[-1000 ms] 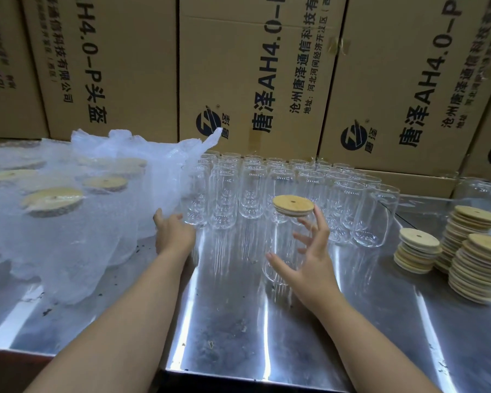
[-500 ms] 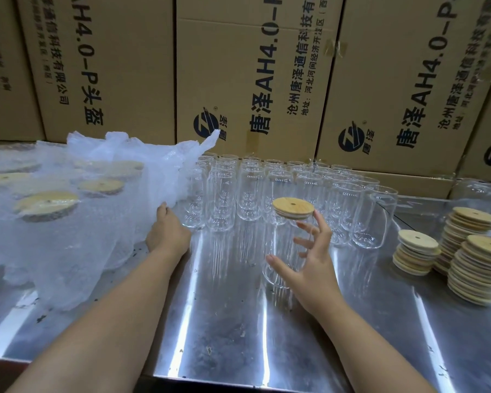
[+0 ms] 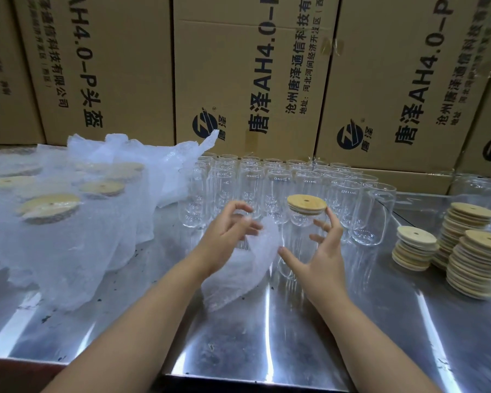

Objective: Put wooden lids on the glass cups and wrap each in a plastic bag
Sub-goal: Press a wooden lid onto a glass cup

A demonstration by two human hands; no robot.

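Beside the lidded glass cup [image 3: 301, 239], left hand [image 3: 227, 239] pinches a plastic bag [image 3: 238, 273]; right hand [image 3: 321, 256] fingers spread.

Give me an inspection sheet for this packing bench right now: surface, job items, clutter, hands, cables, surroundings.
Surface: steel table, shiny, with dark specks.
Job's things: lidded glass cup at centre, wooden lid on it; unlidded glass cups in rows behind; spare lid stacks at right; wrapped cups at left.
Clutter: nothing seen.
Hands: left hand holds a plastic bag; right hand open beside the lidded cup, contact unclear.
Cables: nothing seen.
Surroundings: printed cardboard boxes stacked behind.
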